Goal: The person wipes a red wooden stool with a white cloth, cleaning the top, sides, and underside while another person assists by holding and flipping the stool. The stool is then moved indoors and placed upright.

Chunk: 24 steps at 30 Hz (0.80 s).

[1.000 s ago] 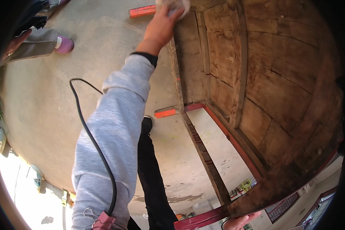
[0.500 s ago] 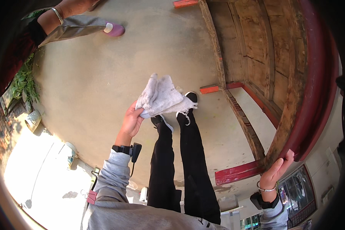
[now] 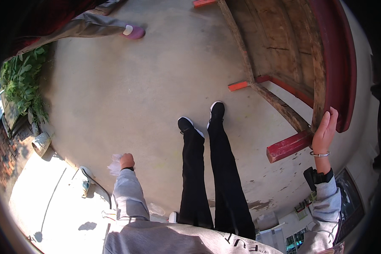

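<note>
Low on the left, my left hand (image 3: 127, 161) is closed in a fist around a whitish cloth (image 3: 114, 165), of which only a crumpled part shows beside the knuckles. My right hand (image 3: 324, 132) lies against the dark red rim (image 3: 340, 76) of a wooden table tipped on its side. Its fingers are stretched out along the rim, near the corner. The table's bare brown underside (image 3: 283, 31) faces left, and a red-ended leg (image 3: 288, 147) juts out just left of my right wrist.
A second red-tipped leg (image 3: 238, 86) sticks out farther up. At the upper left stands another person in grey trousers (image 3: 84, 26) and a pink shoe (image 3: 134, 32). Green plants (image 3: 24, 80) and a pale bucket (image 3: 41, 144) line the left side. My black shoes (image 3: 217, 111) are on the concrete floor (image 3: 135, 89).
My left hand has swung down and left with the cloth, away from in front of my legs. My right hand stays at the table rim. The other person's bare forearm has left the view.
</note>
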Available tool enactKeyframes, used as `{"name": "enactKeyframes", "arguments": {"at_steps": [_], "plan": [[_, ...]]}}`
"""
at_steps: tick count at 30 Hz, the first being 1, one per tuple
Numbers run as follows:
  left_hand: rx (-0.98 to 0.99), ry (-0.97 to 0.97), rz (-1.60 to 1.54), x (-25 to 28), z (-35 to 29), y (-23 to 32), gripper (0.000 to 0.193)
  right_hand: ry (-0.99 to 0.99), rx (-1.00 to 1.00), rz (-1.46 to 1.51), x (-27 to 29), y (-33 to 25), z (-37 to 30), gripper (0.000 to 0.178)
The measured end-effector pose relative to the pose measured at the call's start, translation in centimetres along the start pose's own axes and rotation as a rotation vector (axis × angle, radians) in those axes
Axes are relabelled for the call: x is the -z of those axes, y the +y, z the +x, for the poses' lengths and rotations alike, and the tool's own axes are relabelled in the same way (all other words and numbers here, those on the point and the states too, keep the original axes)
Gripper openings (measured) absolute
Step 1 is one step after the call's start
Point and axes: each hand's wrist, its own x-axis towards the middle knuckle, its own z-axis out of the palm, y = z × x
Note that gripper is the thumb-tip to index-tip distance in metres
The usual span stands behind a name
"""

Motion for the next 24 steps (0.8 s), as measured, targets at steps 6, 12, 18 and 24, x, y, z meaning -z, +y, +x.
{"name": "enactKeyframes", "arguments": {"at_steps": [6, 12, 18, 24], "plan": [[0.123, 0.225, -0.551, -12.5, -3.2, -5.8, 0.038, -0.009, 0.014, -0.035, 0.2, -0.3, 0.1, 0.034], [-0.018, 0.22, -1.179, -6.8, 0.2, -0.9, 0.039, -0.004, 0.051, -0.016, 0.3, -1.1, 0.3, 0.028], [-0.394, 0.143, -1.768, 5.9, -1.1, 8.3, 0.04, -0.016, 0.062, 0.001, 0.5, -1.7, 0.6, 0.027], [-0.38, 0.159, -1.185, 14.0, -3.9, 13.1, 0.037, -0.015, 0.078, 0.011, 0.5, -1.9, 0.7, 0.026]]}}
